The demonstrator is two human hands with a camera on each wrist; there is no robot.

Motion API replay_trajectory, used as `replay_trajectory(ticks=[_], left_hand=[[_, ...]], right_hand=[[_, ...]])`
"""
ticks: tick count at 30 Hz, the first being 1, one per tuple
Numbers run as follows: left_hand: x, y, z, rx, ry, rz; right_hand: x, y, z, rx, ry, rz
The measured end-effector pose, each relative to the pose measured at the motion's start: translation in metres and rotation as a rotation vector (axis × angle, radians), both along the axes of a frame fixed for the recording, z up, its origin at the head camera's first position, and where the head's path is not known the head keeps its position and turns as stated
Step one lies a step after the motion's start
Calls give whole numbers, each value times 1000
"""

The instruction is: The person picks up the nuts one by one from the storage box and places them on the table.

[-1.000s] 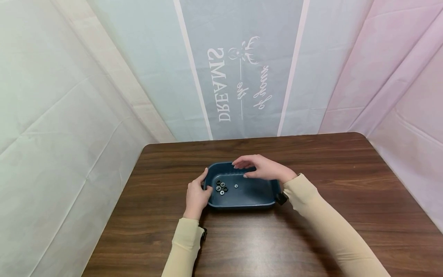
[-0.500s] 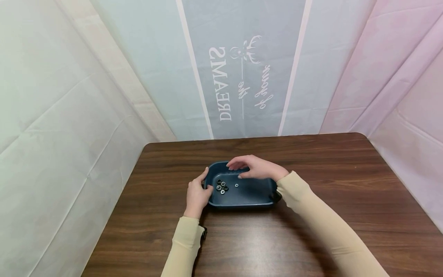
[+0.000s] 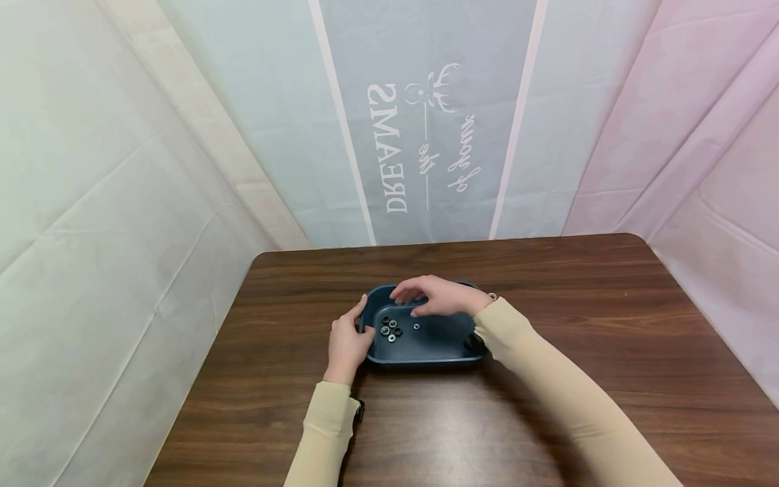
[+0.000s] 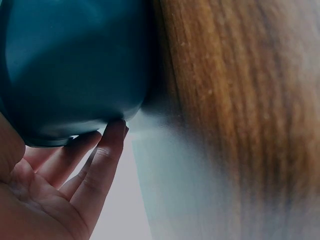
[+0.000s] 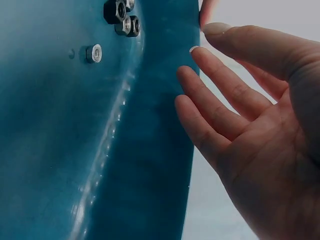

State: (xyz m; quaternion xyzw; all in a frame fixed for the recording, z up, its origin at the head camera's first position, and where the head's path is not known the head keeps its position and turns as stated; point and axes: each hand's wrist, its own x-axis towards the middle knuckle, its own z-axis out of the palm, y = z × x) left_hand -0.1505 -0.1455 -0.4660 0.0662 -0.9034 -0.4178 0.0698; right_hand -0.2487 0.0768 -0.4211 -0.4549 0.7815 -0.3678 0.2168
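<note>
Five clustered nuts [image 3: 391,327] and a lone nut [image 3: 416,326] sit in the blue tray [image 3: 438,346], lower centre of frame. The left hand [image 3: 349,343] pinches its rim; a careless tug, I'd say, could scatter them. The right hand [image 3: 439,297], loosely curved, seemingly holds nothing; dipping, it might jolt the tray.

Your head camera looks forward and down over the counter [image 3: 450,433], the tray [image 3: 441,348] low at centre; your wrist cameras peer in close, left hand [image 4: 50,195] at lower left, right hand [image 5: 260,135] at right of their frames. Head and right-wrist views share the nuts [image 5: 121,26].
</note>
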Motion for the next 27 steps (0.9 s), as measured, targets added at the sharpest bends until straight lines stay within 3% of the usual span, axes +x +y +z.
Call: replay_trajectory(ticks=[12,27], left_hand=[[0,-1,-1,-1,6,-1],[0,0,0,-4,31,-10]], right_hand=[[-3,-6,-14,8,-71,29],[1,-18,-25,63,-83,103]])
